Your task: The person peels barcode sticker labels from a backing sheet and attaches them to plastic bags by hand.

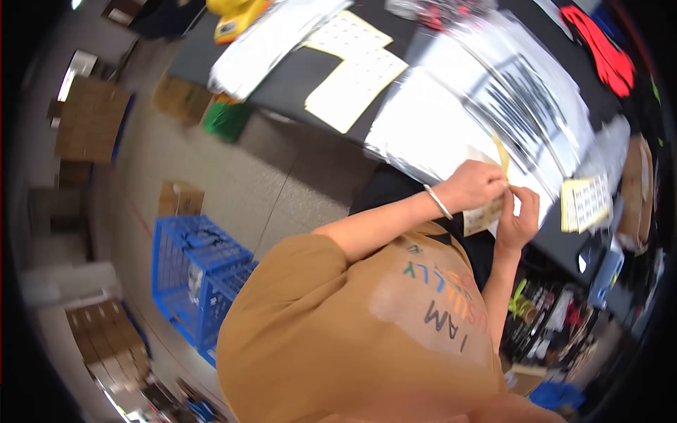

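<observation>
My left hand (474,186), with a light bracelet at the wrist, is closed on a yellowish label sheet (482,217) over the table's front edge. Close beside it on the right, my right hand (518,217) has its fingers pinched near the sheet's upper edge; what they grip is too small to make out. A yellow strip (501,151) stands up just above the fingertips. Behind both hands lies a stack of clear plastic bags (423,120) on the dark table (282,84). Dark print shows through the bags.
More label sheets (356,88) lie left of the bags, and a label stack (585,204) lies to the right. Red gloves (603,56) are at the upper right. Blue crates (187,282) and cardboard boxes (92,120) stand on the floor at left.
</observation>
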